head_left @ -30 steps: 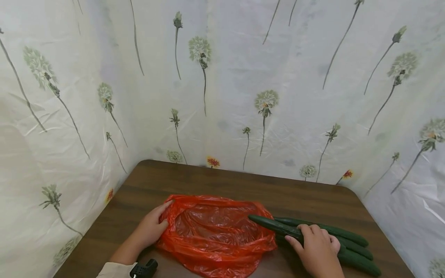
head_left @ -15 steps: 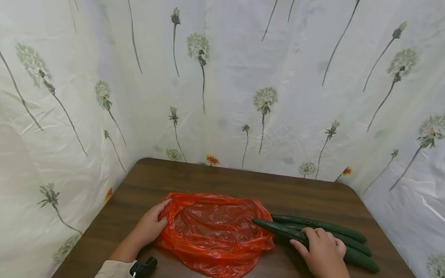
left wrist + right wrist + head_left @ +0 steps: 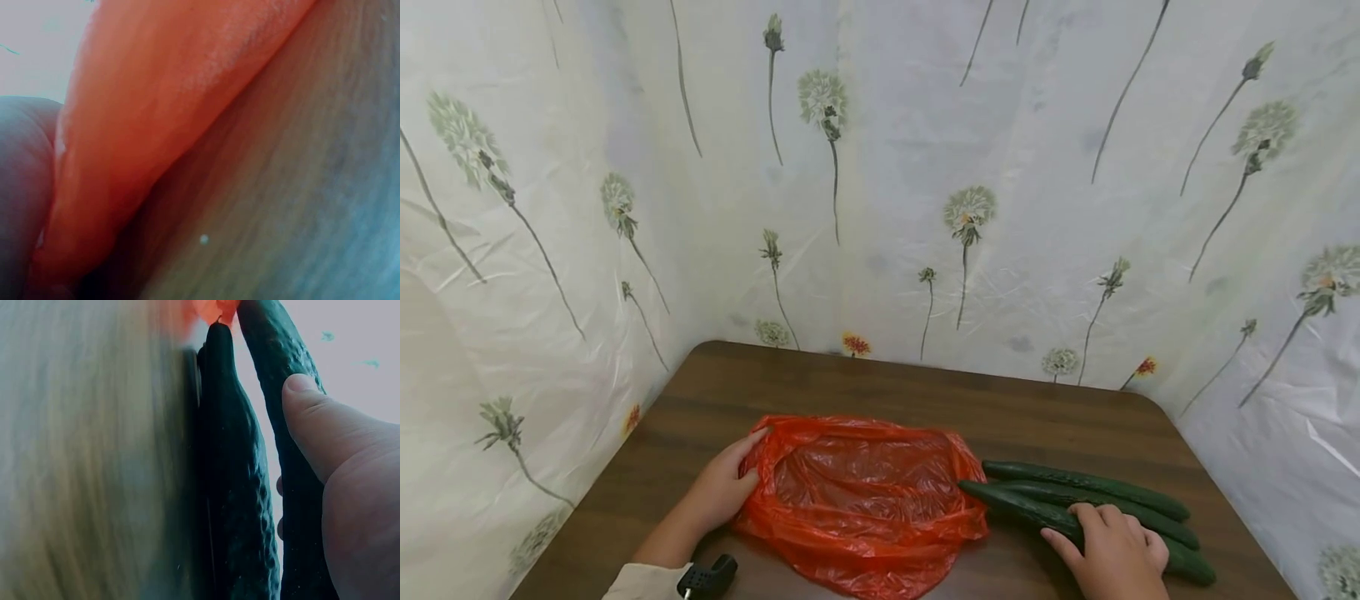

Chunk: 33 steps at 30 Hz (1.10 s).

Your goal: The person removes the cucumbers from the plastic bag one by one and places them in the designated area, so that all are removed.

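Note:
My left hand holds the left rim of a crumpled red plastic bag, its mouth spread open and facing up. The fingertips are hidden behind the film; in the left wrist view, the bag fills the upper middle. On the right, my right hand grips a dark green cucumber from above. Its narrow tip reaches the bag's right rim. Two more cucumbers lie alongside, behind it. In the right wrist view, my thumb presses on the gripped cucumber, with a pale gap between it and a neighbouring cucumber.
The brown wooden table has rounded far corners. A pale curtain printed with dandelions surrounds its back and sides. A black device is strapped at my left wrist by the light sleeve.
My right hand has drawn the cucumber rightward and toward me, so its tip has gone from over the bag's mouth to the right rim. My left hand keeps its place on the bag.

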Each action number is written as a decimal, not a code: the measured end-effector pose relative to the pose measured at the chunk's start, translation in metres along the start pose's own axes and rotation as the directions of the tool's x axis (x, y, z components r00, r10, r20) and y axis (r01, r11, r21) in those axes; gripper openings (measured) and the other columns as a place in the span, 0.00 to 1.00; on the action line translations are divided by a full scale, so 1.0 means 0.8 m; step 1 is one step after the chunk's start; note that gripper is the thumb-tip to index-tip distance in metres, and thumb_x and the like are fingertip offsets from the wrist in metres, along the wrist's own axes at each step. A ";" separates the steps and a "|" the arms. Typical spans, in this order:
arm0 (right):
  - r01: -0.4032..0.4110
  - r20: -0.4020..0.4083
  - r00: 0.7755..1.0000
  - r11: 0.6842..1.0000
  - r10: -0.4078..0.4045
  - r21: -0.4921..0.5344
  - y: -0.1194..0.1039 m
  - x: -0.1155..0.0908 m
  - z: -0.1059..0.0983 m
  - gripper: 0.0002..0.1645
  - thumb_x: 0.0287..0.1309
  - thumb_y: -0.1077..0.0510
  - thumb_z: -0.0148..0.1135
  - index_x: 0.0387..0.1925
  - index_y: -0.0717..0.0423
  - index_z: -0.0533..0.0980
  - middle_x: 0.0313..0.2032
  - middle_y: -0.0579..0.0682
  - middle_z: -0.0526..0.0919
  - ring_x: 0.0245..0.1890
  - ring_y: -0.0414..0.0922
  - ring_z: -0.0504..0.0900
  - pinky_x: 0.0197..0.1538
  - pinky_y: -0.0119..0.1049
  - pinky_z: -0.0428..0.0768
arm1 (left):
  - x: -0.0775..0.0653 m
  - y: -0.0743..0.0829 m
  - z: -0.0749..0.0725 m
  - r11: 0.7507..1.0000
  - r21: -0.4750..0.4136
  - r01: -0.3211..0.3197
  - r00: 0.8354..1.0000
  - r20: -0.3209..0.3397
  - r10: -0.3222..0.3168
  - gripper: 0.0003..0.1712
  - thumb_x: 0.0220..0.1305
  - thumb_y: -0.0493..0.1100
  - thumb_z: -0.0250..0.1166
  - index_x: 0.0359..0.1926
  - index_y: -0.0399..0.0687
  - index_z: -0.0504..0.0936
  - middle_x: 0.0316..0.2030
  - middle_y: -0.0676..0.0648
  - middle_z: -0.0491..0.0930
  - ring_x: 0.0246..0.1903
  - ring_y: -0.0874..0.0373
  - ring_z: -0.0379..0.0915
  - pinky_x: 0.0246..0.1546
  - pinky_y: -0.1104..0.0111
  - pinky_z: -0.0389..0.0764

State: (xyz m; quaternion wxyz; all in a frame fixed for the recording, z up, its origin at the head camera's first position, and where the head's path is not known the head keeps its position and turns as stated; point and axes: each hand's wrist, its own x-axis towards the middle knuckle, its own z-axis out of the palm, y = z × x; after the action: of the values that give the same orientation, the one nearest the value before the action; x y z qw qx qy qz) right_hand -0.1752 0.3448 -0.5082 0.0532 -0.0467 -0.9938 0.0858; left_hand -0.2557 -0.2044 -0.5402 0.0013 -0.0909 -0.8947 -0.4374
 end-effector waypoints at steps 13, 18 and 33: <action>-0.022 -0.029 0.999 1.000 0.022 -0.010 0.017 -0.009 0.004 0.48 0.50 0.14 0.60 0.50 0.49 0.82 0.39 0.47 0.84 0.36 0.50 0.78 0.47 0.63 0.69 | 0.001 0.001 0.000 1.000 -0.011 0.013 1.000 0.000 -0.013 0.39 0.69 0.35 0.58 0.80 0.54 0.65 0.77 0.39 0.65 0.76 0.39 0.60 0.72 0.40 0.65; -0.046 -0.016 0.999 0.999 0.046 -0.004 0.022 -0.013 0.003 0.50 0.50 0.14 0.59 0.51 0.51 0.82 0.41 0.49 0.85 0.38 0.52 0.79 0.48 0.64 0.69 | 0.001 0.001 0.000 1.000 -0.007 0.008 1.000 -0.001 -0.008 0.39 0.70 0.35 0.58 0.80 0.55 0.65 0.77 0.38 0.65 0.76 0.39 0.60 0.72 0.40 0.65; -0.058 0.045 0.997 0.998 0.059 -0.038 0.067 -0.012 0.010 0.54 0.47 0.09 0.54 0.48 0.51 0.84 0.35 0.43 0.86 0.29 0.44 0.80 0.34 0.53 0.74 | 0.002 0.000 0.002 1.000 -0.018 0.023 1.000 0.003 -0.023 0.39 0.70 0.35 0.58 0.80 0.54 0.65 0.77 0.38 0.64 0.76 0.38 0.59 0.73 0.40 0.64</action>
State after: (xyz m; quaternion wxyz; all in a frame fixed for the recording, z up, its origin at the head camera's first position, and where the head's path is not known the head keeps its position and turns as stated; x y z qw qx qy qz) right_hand -0.1625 0.3949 -0.5263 0.0269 -0.0748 -0.9944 0.0701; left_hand -0.2572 -0.2033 -0.5411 -0.0058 -0.0814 -0.8916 -0.4455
